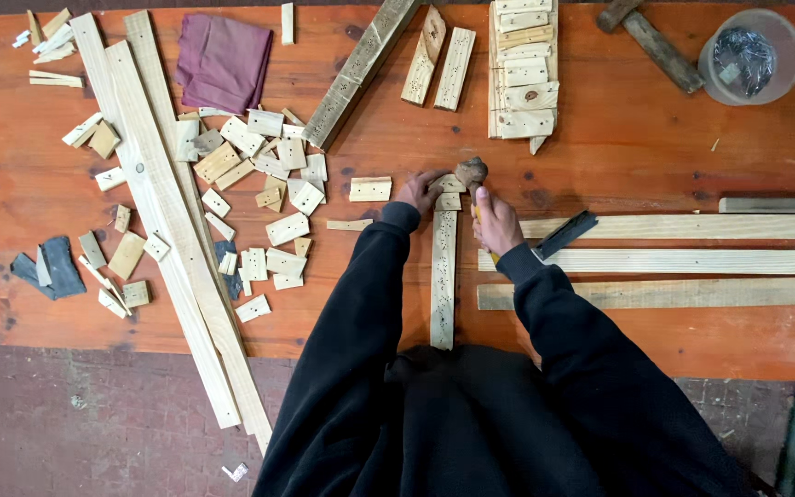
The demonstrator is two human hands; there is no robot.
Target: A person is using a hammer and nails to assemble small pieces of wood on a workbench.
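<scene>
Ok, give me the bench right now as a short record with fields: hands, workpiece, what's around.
left hand: on small block at the strip's far end
right hand: grips a hammer, head over the block
workpiece: holed wooden strip, lying lengthwise toward the person
left of it: scattered small blocks, long slats
right of it: three long battens
far right: clear tub

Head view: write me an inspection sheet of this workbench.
Surface: orange-stained wooden table, knots and scuffs.
Job's things: perforated wooden strip lying toward the person; small block at its far end; hammer over it.
Clutter: many small drilled blocks, long slats, purple cloth, second hammer, clear tub.
Hands: left hand on the block; right hand grips the hammer handle.
Cables: nothing seen.
Surroundings: brick-patterned floor.
</scene>
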